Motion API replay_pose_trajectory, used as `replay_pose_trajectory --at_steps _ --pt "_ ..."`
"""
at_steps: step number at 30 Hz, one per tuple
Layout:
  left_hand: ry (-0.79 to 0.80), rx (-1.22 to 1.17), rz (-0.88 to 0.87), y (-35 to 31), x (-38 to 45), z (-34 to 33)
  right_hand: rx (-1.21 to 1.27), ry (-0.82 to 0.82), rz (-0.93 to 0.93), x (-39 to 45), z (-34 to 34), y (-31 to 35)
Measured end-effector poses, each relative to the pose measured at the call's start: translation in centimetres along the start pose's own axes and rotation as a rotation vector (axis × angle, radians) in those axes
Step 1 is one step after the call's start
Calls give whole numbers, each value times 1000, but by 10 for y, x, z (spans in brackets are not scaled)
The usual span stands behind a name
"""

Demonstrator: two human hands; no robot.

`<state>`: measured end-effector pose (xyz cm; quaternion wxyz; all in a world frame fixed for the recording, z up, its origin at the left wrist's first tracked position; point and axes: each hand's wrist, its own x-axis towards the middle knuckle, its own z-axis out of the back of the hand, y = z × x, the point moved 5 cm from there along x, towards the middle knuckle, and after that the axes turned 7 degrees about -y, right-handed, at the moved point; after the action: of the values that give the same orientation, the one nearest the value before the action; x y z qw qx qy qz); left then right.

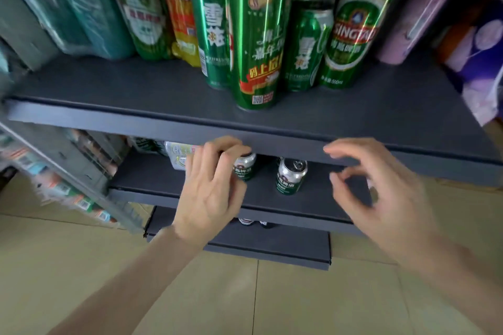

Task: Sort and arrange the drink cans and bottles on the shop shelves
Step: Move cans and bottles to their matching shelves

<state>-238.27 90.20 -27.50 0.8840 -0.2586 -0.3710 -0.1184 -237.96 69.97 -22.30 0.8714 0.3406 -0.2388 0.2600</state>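
Observation:
On the upper dark shelf (163, 90) stand several tall green beer cans; one (255, 43) is set forward near the edge, with a shorter green can (302, 43) and a Tsingtao can (351, 35) to its right. Two small silver-and-green cans stand on the middle shelf (313, 198). My left hand (209, 190) curls round the left small can (245, 167), fingers over its top and thumb at its side. The other small can (290, 175) stands free. My right hand (381, 187) hovers to the right of it, fingers loosely curved and holding nothing.
Shrink-wrapped teal packs (76, 3) and a yellow-orange pack (182, 16) fill the upper shelf's left. Purple packages (424, 8) stand at the right. A pale pack (178, 155) sits behind my left hand. Bottle tops (246, 221) show on the lowest shelf. Beige floor tiles (245, 302) lie below.

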Motion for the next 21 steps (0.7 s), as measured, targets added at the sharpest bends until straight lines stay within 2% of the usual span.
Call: replay_pose_trajectory --at_steps 5,10,12,15,21 --pt "-26 223 192 4 32 -4 -70 -57 -121 92 -5 -12" --pt "-67 258 232 5 31 -6 -190 -112 -243 127 -34 -17" --pt "-64 268 230 6 33 -6 -188 -197 -259 130 -31 -12" --pt "-68 287 222 7 34 -7 -211 -363 -175 128 -18 -6" --pt "-42 302 207 6 34 -5 -212 -277 -204 111 -3 1"
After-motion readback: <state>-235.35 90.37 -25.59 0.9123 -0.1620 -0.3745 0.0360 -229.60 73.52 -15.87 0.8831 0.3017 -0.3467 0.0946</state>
